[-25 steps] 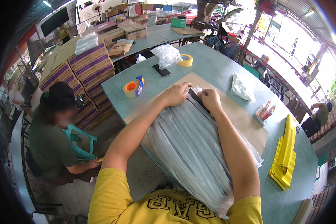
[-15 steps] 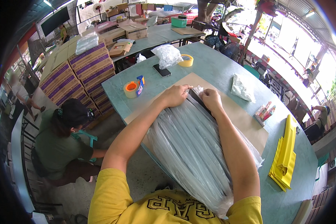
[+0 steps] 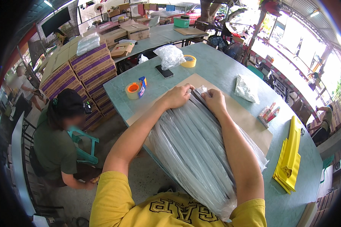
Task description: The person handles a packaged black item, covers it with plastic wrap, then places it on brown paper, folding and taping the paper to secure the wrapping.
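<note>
A long clear plastic bag (image 3: 193, 147) full of narrow grey strips stretches from my chest across the table. At its far end, my left hand (image 3: 178, 97) has its fingers curled onto the bag's mouth. Close on its right, my right hand (image 3: 215, 101) pinches the edge of the same end, thumb and fingers together. Dark strip ends show in the small gap between the hands. Beneath the bag lies a flat sheet of brown cardboard (image 3: 250, 130).
The green table (image 3: 119, 81) also bears a tape dispenser (image 3: 133, 90), a phone (image 3: 164, 71), a yellow tape roll (image 3: 188, 61), crumpled plastic (image 3: 170, 56), a white packet (image 3: 247, 89), markers (image 3: 269, 113) and folded yellow material (image 3: 288, 159). A co-worker (image 3: 57, 140) crouches at left beside stacked cartons (image 3: 79, 68).
My right hand has shifted slightly, and less of the dark strip shows between my hands. The co-worker at left has leaned back, uncovering more of a teal stool.
</note>
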{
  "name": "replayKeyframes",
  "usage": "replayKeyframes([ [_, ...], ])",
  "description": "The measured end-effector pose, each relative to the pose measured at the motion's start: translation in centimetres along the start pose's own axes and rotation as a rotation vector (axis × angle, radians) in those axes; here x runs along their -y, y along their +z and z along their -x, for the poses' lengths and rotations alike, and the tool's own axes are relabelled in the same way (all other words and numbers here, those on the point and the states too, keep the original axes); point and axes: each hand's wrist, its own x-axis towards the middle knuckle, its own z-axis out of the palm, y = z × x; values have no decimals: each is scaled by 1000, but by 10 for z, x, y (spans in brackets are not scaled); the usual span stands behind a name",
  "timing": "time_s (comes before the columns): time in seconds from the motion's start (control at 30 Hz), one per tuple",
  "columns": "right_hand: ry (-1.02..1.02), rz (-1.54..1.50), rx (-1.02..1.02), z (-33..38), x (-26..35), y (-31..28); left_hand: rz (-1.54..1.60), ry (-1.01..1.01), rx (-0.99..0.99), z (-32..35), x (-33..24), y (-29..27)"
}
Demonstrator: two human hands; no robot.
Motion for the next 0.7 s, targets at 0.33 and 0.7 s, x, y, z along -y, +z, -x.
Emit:
replayKeyframes([
  [0.33, -32, 8, -15, -2, -1, 4, 35, -9, -9, 1, -1, -2],
  [0.7, -90, 67, -103, -5, -14, 3, 80, 2, 19, 0, -7, -3],
])
